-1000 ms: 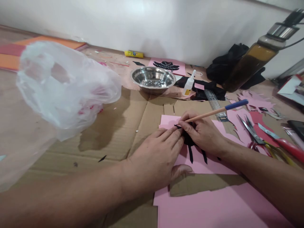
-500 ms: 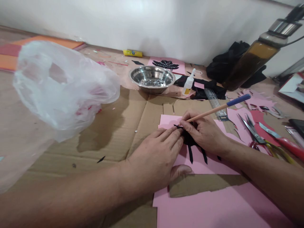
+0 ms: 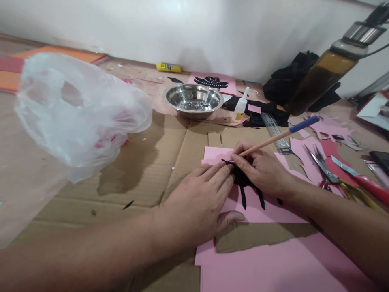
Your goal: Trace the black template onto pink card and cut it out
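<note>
Head view, stick (image 3: 272, 139) in right hand (image 3: 263, 170), steeper than before

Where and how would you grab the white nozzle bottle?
I'd pinch the white nozzle bottle around its body, below the tapered nozzle, coming from the near right. It appears to stand nozzle-up, so the wider body should hold steadier than the thin tip. The steel bowl crowds its left; flat-looking black pieces lie to its right.

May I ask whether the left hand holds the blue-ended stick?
No, the right hand alone grips the blue-ended stick, near its lower end.
</note>
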Demonstrator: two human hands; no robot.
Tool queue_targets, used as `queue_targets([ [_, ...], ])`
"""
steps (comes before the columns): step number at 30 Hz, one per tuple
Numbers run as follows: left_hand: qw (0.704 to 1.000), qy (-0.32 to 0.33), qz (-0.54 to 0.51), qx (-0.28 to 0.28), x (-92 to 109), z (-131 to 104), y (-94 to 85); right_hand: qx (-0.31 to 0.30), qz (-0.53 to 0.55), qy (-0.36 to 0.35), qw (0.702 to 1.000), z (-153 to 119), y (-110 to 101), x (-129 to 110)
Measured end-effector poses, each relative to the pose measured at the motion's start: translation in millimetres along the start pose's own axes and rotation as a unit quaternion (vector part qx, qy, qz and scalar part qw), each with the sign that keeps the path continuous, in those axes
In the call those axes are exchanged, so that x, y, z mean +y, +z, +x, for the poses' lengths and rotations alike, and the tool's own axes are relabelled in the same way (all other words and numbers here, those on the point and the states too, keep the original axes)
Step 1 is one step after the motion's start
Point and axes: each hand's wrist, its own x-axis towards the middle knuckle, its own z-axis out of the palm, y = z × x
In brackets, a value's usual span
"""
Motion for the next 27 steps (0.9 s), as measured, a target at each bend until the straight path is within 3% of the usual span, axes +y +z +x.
queue_targets([
  [27, 1.0, -0.005, -0.012, -0.005, -0.5, -1.0, 0.2, 0.022, -0.065, 0.015, 0.998, 0.6, -13.7, -0.3],
])
